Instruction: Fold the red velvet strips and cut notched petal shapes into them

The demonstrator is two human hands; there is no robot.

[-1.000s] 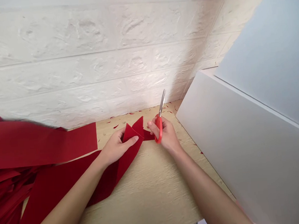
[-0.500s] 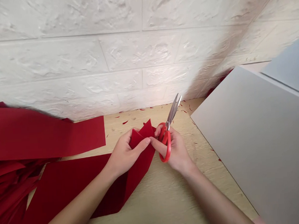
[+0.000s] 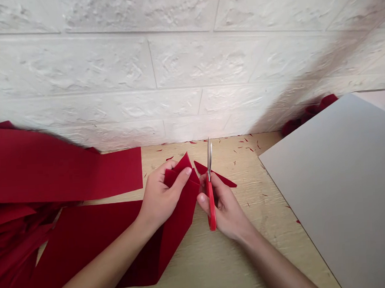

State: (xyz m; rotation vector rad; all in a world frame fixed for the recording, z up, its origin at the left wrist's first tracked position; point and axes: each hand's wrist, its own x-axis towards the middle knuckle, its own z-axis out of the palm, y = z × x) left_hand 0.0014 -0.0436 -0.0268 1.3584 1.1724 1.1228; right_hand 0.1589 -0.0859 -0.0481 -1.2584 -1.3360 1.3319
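Note:
My left hand (image 3: 163, 193) is closed on the folded end of a long red fabric strip (image 3: 179, 223), thumb on top and pointed corners rising above it. The strip's other end lies toward the lower left, partly under my forearm. In my right hand (image 3: 227, 205) are red-handled scissors (image 3: 211, 195), their blades pointing up toward the wall and nearly closed. The scissors stand just right of the fabric, apart from it. A narrow red triangular offcut (image 3: 225, 179) lies on the table behind my right hand, partly hidden by the scissors.
Another red strip (image 3: 116, 172) lies at the left, above a heap of red pieces (image 3: 13, 250). Small red scraps line the table (image 3: 193, 265) along the white brick-patterned wall (image 3: 174, 62). A grey-white panel (image 3: 341, 187) stands at the right, with dark red material (image 3: 308, 113) behind it.
My right hand has turned the scissors more upright and drawn slightly away from the fabric. The triangular offcut now shows on the table. The view has shifted a little.

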